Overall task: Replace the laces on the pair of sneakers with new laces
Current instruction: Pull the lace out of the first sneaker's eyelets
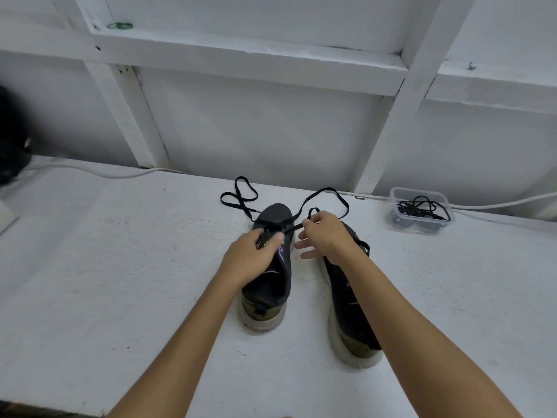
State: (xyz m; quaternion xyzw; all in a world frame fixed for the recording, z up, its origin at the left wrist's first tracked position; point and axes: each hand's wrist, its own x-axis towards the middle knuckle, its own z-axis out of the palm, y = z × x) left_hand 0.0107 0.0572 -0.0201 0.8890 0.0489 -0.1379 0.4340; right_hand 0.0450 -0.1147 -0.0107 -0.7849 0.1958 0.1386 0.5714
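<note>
Two dark sneakers stand side by side on the white table, toes pointing away from me. On the left sneaker (272,282) my left hand (256,254) grips the tongue and eyelet area. A flat black lace (239,196) runs through that shoe's front eyelets and loops onto the table beyond the toe. My right hand (324,233) pinches the lace's right strand just right of the toe, with the lower fingers spread. My right forearm covers most of the right sneaker (349,321).
A clear plastic box (420,209) with a bundle of black laces sits at the right near the wall. A white cable (99,173) runs along the table's back edge. The white framed wall stands close behind. A dark object (12,140) sits at far left.
</note>
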